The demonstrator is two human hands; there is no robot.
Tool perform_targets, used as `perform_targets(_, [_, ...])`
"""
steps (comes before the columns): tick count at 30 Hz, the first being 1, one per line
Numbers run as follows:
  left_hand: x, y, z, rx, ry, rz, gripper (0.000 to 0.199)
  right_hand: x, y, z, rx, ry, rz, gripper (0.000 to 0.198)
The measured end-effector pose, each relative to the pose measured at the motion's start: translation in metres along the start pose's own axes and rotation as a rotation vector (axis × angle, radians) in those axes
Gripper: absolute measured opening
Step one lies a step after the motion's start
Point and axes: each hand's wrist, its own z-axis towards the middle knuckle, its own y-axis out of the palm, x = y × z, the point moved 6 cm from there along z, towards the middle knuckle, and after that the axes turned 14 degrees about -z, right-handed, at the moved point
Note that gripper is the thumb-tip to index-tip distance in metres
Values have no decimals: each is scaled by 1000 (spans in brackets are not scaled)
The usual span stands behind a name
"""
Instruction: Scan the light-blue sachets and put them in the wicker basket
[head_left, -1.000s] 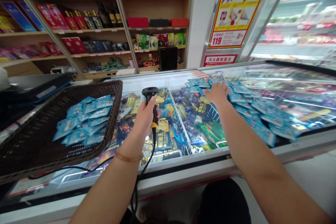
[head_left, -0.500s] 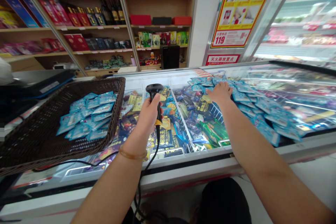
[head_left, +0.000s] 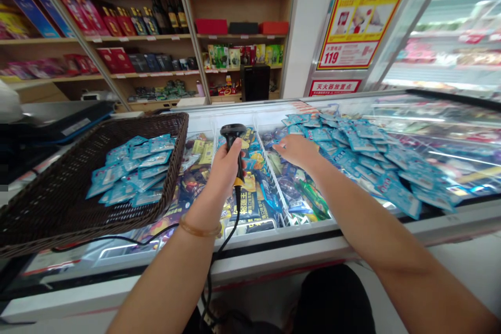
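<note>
My left hand [head_left: 228, 164] is wrapped around the handle of a black barcode scanner [head_left: 234, 129], its head pointing away from me over the chest freezer and its cord hanging down. My right hand [head_left: 295, 150] is over the freezer's glass, left of a wide pile of blue packets [head_left: 366, 148]. Its fingers are pinched together; what they hold, if anything, is too small and blurred to make out. More blue packets [head_left: 133, 169] lie in a dark brown woven basket [head_left: 178, 167] to my left.
Under the glass, white wire dividers [head_left: 270, 169] separate colourful frozen packs [head_left: 250, 198]. A black device [head_left: 66, 120] stands behind the basket. Shelves [head_left: 242, 10] with boxes and bottles rise beyond, and a red sign [head_left: 348, 52] hangs on the wall.
My right hand has moved left, off the pile of blue packets, and its fingers have drawn together. My left hand still holds the scanner in nearly the same place.
</note>
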Motion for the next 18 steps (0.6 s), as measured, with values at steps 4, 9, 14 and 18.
perform_targets(4, [1,1,-2,-4,2,14,36,23,3,7,55,-17,-58,38])
perform_targets(9, [-2,4,-3,-29,-15,15,37,52,30,16,-141,49,-159,49])
perform_targets(14, [-2,5,-4,-36,-17,24,37,55,27,17,-114,106,-208,56])
perform_targets(18, [-3,4,-4,-30,-34,42,35,62,24,21,-85,97,-175,60])
